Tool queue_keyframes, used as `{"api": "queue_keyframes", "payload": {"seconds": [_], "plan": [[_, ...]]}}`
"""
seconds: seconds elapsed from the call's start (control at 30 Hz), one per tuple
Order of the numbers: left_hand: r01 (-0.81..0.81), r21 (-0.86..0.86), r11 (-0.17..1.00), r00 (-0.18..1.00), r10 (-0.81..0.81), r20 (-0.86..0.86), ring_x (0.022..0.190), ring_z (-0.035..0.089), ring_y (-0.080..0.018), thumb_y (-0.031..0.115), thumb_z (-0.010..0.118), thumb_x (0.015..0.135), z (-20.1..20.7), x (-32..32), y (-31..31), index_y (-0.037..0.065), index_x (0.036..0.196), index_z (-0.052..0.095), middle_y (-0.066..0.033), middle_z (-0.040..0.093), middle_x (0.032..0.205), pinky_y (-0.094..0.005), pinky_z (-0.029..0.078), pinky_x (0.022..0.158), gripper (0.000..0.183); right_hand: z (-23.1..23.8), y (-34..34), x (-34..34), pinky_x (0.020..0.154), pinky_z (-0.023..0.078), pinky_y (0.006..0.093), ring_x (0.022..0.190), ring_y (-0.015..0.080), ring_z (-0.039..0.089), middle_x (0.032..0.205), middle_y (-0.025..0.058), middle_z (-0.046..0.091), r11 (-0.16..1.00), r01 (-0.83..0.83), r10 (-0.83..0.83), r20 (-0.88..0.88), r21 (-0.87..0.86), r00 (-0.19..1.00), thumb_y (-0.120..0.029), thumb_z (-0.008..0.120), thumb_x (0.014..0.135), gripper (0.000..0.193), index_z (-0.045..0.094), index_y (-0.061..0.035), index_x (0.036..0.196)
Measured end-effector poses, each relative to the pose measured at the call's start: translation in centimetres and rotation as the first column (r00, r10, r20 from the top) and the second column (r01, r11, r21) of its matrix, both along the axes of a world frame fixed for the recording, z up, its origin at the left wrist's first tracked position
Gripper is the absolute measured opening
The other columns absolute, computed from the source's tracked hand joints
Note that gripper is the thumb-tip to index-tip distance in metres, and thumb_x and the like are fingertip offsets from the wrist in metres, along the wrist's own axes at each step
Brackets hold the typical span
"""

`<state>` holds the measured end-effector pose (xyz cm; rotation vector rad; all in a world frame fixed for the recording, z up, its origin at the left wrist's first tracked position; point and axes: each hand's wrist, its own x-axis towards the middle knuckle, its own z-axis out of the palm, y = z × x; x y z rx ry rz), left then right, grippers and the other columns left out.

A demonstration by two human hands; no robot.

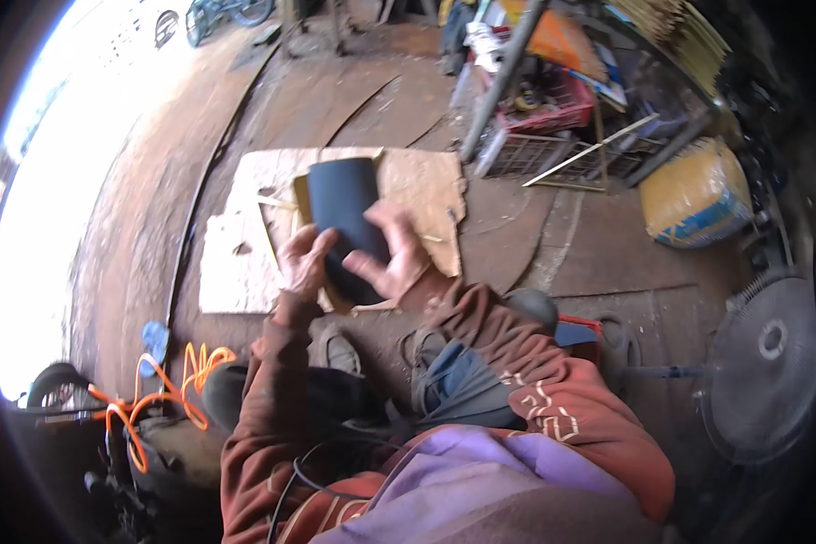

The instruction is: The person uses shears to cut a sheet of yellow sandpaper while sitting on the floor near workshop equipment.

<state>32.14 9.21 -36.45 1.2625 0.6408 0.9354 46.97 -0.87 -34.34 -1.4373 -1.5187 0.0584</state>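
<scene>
A dark blue-grey sheet [343, 195], slightly curved and resembling sandpaper, lies in front of me above a pale board. Along its left side and lower edge a tan piece [302, 198] shows beneath it. My left hand [305, 258] is at the sheet's left edge, its thumb over the dark face and its other fingers bent; they appear to grip that edge. Across the right part of the sheet rests my right hand [401, 254], thumb and fingers spread apart. What lies under the sheet is mostly hidden.
The rough wooden board [426, 181] lies on the brown floor, thin sticks on it. Crates [526, 154] and clutter stand at the far right, near a yellow wrapped bundle [698, 195]. A fan [763, 372] is on the right; an orange coiled hose [168, 394] lies left.
</scene>
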Motion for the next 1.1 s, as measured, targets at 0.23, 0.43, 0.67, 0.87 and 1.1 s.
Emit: {"api": "queue_keyframes", "payload": {"seconds": [0.23, 0.43, 0.67, 0.87, 1.1], "plan": [[0.204, -0.071, 0.976, 0.973, -0.194, 0.122, 0.081, 0.051, -0.0057, 0.013, 0.054, 0.09, 0.6, 0.4, -2.7, 0.001, 0.1, 0.057, 0.0014, 0.059, 0.09, -0.0218, 0.041, 0.076, 0.016, -0.1, 0.4, 4.1, 0.08, 0.045, 0.025, 0.089, 0.0118, 0.055, 0.101, 0.006, 0.06, 0.959, -0.271, 0.062, -0.878, -0.079, 0.474, -0.034, 0.061, 0.089, 0.041, 0.055, 0.0004, 0.11], [0.237, -0.023, 0.971, 0.953, -0.228, 0.201, 0.089, 0.052, -0.0083, 0.01, 0.056, 0.089, 0.1, 0.8, -2.8, 0.004, 0.101, 0.054, -0.0019, 0.058, 0.098, -0.0245, 0.042, 0.081, 0.014, 1.0, 0.1, 3.4, 0.077, 0.047, 0.0255, 0.085, 0.0117, 0.056, 0.096, 0.0051, 0.062, 0.976, -0.204, 0.052, -0.822, -0.079, 0.568, -0.025, 0.068, 0.084, 0.035, 0.057, -0.0012, 0.107], [-0.026, -0.051, 0.998, 0.959, 0.039, 0.281, 0.094, 0.055, -0.0143, 0.004, 0.059, 0.085, 0.1, 1.5, -2.5, 0.006, 0.123, 0.041, -0.0082, 0.059, 0.102, -0.0305, 0.044, 0.086, 0.042, 0.3, -0.5, 3.2, 0.078, 0.047, 0.0262, 0.087, 0.0128, 0.057, 0.098, 0.0062, 0.062, 0.963, -0.22, 0.032, -0.742, -0.157, 0.669, -0.019, 0.071, 0.082, 0.034, 0.056, -0.0004, 0.107], [0.352, -0.181, 0.918, 0.883, -0.262, 0.39, 0.107, 0.054, -0.0189, 0.018, 0.06, 0.086, 3.9, -0.6, -1.8, 0.004, 0.138, 0.034, -0.0118, 0.055, 0.12, -0.0325, 0.042, 0.093, 0.06, 1.6, -0.8, 3.4, 0.082, 0.046, 0.0254, 0.091, 0.013, 0.056, 0.103, 0.0066, 0.06, 0.895, -0.443, 0.105, -0.94, -0.053, 0.324, -0.017, 0.068, 0.084, 0.034, 0.054, -0.0006, 0.111], [0.407, -0.177, 0.896, 0.84, -0.292, 0.458, 0.109, 0.053, -0.0173, 0.023, 0.059, 0.089, 3.5, -1.1, -1.6, 0.003, 0.135, 0.039, -0.0078, 0.054, 0.121, -0.0331, 0.041, 0.095, 0.054, 2.1, -1.0, 3.5, 0.088, 0.044, 0.0249, 0.1, 0.013, 0.054, 0.114, 0.0092, 0.055, 0.885, -0.466, 0.195, -0.923, 0.019, 0.333, -0.013, 0.062, 0.087, 0.058, 0.032, -0.0027, 0.136]]}}
